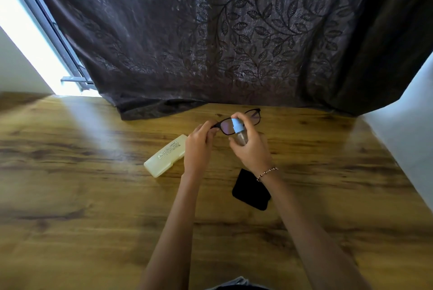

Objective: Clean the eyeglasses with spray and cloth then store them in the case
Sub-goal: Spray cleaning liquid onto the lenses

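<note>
Over the wooden counter (93, 196), light, fragile eyeglasses (241, 122) are pinched at the hinge by the left hand (198, 149) while the spray bottle (239, 131) is gripped by the right hand (254, 151).

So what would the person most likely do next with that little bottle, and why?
Probably press the nozzle to mist the lens. The right hand holds the spray bottle close to the eyeglasses, which the left hand steadies at one end, while the black cloth and the closed case lie untouched on the table.
</note>
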Tool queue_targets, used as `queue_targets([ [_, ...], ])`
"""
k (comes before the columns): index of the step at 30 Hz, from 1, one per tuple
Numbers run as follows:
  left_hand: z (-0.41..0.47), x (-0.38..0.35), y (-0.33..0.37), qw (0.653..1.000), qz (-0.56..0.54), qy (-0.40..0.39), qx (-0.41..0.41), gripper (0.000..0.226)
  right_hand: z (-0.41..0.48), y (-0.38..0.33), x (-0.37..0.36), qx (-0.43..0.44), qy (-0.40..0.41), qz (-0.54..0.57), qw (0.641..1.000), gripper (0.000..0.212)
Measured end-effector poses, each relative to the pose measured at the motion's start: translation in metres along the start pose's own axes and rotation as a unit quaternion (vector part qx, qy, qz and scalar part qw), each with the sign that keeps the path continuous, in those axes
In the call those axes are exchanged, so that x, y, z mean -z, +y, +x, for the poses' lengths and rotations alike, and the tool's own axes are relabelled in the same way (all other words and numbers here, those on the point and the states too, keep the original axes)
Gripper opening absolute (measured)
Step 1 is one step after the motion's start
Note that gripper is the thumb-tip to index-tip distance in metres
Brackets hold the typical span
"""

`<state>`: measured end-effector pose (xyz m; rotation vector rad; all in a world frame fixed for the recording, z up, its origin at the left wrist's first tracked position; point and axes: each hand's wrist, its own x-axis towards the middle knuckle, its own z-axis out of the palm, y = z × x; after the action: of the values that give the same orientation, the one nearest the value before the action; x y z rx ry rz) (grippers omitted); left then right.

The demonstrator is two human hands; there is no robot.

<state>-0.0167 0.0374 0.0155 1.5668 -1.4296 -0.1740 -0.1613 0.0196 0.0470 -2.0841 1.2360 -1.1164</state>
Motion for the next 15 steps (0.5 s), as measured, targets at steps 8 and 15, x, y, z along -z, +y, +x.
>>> queue_targets([
  [8,-0.0002,0.0008,-0.0005,1.0,-0.011,-0.002,0.007,0.014,-0.003,-0.0041,-0.0068,-0.02,0.059,0.005,0.998,0.051],
  [15,-0.0007,0.0004,-0.0024,1.0,-0.009,0.003,0.01,0.014,-0.0017,-0.0027,0.0002,-0.006,0.061,-0.052,0.997,0.053],
])
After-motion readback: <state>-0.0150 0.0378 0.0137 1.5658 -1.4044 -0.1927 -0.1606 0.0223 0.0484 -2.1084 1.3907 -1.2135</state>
